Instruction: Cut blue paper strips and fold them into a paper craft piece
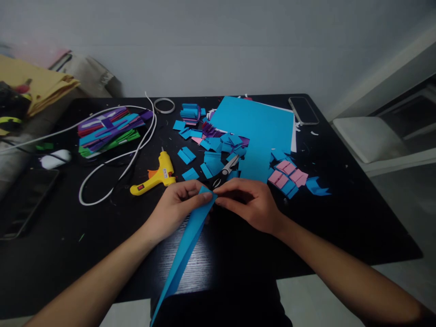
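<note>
A long blue paper strip (192,231), folded lengthwise, slants from between my hands down past the table's front edge. My left hand (182,202) grips its upper end, thumb on top. At the strip's top corner, my right hand (250,204) pinches the paper between thumb and fingertips. Just beyond my hands lie scissors (225,171) with a black handle, partly hidden by my fingers. Several small folded blue pieces (211,164) are scattered behind them. A large blue paper sheet (259,122) rests farther back, and pink folded pieces (288,175) lie to the right.
A yellow glue gun (155,175) lies left of my hands, near a looped white cable (112,197). Bundled coloured strips (111,129) sit at the back left. One phone (303,110) is at the back right, another dark phone (29,204) at the left. A tape roll (164,106) stands behind.
</note>
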`<control>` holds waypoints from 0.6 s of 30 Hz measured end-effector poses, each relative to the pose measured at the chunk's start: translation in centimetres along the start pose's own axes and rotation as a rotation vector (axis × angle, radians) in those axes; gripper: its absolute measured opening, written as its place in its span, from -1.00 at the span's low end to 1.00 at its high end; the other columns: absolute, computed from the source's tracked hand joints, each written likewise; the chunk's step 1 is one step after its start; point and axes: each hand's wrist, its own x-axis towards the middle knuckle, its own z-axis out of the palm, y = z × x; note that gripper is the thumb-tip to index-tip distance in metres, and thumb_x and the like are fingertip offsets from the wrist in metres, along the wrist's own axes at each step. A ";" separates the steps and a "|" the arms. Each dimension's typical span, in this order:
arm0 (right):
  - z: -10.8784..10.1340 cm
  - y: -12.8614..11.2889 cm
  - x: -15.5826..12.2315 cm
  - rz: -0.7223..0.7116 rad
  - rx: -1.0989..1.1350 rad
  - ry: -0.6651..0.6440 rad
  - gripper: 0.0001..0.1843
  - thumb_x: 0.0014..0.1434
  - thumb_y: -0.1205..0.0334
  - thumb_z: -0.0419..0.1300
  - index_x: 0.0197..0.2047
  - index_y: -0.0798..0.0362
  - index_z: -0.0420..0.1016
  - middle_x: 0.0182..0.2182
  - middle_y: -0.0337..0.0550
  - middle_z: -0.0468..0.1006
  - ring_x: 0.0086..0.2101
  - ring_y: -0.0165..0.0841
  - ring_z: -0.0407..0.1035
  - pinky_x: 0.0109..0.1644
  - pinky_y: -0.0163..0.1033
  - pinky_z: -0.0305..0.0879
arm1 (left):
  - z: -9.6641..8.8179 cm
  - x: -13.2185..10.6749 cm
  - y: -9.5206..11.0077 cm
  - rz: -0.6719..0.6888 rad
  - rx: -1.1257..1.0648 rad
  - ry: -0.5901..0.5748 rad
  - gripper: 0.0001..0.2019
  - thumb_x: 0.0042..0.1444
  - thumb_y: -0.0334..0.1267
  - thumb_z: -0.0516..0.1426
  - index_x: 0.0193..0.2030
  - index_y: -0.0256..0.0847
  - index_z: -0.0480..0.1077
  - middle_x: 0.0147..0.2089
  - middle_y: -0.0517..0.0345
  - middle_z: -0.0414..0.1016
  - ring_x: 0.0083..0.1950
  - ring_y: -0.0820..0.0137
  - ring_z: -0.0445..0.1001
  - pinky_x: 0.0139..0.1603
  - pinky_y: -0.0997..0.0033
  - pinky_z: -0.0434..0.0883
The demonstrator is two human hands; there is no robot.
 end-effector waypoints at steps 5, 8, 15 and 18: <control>0.1 0.2 0.1 -0.025 0.008 0.023 -0.86 0.17 0.30 0.47 -0.17 -0.07 0.73 -0.26 -0.21 0.73 -0.26 -0.35 0.62 -0.14 -0.25 0.57 | 0.0 0.0 0.0 0.022 0.022 0.000 -0.71 0.21 -0.03 0.31 -0.30 -0.25 0.51 -0.46 0.15 0.58 -0.49 0.47 0.46 -0.46 0.54 0.35; 0.1 0.2 0.0 -0.036 0.004 0.020 -0.87 0.17 0.29 0.47 -0.18 -0.08 0.73 -0.27 -0.21 0.73 -0.27 -0.34 0.62 -0.14 -0.24 0.58 | -0.1 0.0 -0.1 0.044 0.049 0.005 -0.72 0.20 -0.06 0.32 -0.32 -0.26 0.53 -0.48 0.20 0.52 -0.50 0.52 0.39 -0.48 0.56 0.29; 0.1 0.2 -0.1 -0.049 -0.015 0.025 -0.88 0.17 0.26 0.47 -0.19 -0.08 0.73 -0.28 -0.20 0.73 -0.28 -0.32 0.62 -0.14 -0.21 0.59 | -0.2 -0.1 -0.1 0.067 0.066 -0.010 -0.78 0.19 -0.12 0.33 -0.34 -0.25 0.58 -0.42 0.17 0.56 -0.43 0.47 0.44 -0.40 0.52 0.34; 0.0 0.2 -0.1 -0.046 -0.026 0.026 -0.85 0.14 0.27 0.49 -0.18 -0.09 0.74 -0.27 -0.21 0.74 -0.27 -0.32 0.63 -0.16 -0.21 0.59 | -0.2 -0.2 -0.1 0.053 0.062 -0.011 -0.77 0.20 -0.11 0.33 -0.33 -0.24 0.59 -0.42 0.16 0.58 -0.42 0.46 0.45 -0.39 0.52 0.34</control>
